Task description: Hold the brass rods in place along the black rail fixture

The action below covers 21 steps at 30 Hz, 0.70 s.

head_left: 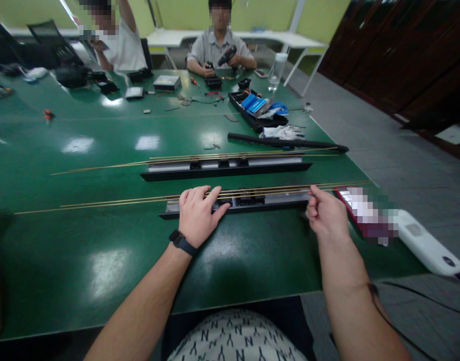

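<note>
Left hand (198, 213) spread, golden rods (232, 193) beneath — right hand (327, 213) pinching some farther right.

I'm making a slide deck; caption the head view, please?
Left hand rests across golden rods along a black rail; the right hand pinches at them.

Head camera overlooks the table (64, 245) (forward, downward)

A smooth, brass-like metallic sheen is shown by the rods (278, 190); the near rail (288, 197) is finished in matt black and dull silver, the tabletop (252, 260) in smooth gloss.
</note>
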Available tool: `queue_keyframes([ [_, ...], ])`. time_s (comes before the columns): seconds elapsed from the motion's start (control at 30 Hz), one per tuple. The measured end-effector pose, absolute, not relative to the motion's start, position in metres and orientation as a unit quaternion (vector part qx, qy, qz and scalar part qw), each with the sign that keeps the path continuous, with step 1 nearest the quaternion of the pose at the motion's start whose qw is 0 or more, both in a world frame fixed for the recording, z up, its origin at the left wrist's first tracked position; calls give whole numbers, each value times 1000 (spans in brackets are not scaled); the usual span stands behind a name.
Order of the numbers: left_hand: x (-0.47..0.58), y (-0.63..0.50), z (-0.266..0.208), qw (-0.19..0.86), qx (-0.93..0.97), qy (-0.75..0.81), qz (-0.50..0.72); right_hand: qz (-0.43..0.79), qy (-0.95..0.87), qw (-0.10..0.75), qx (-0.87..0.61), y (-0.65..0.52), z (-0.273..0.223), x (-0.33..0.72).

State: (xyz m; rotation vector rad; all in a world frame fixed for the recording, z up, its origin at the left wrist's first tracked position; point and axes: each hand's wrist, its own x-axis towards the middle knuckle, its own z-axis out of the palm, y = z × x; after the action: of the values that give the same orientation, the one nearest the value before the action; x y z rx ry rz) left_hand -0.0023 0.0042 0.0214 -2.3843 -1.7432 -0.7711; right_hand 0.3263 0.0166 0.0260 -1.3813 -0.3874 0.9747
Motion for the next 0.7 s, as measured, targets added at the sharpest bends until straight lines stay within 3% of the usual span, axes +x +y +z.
queue_keyframes([
  [0.7,-2,4,21,44,-779,-567,-262,368,-208,639,-643,12,25,329],
])
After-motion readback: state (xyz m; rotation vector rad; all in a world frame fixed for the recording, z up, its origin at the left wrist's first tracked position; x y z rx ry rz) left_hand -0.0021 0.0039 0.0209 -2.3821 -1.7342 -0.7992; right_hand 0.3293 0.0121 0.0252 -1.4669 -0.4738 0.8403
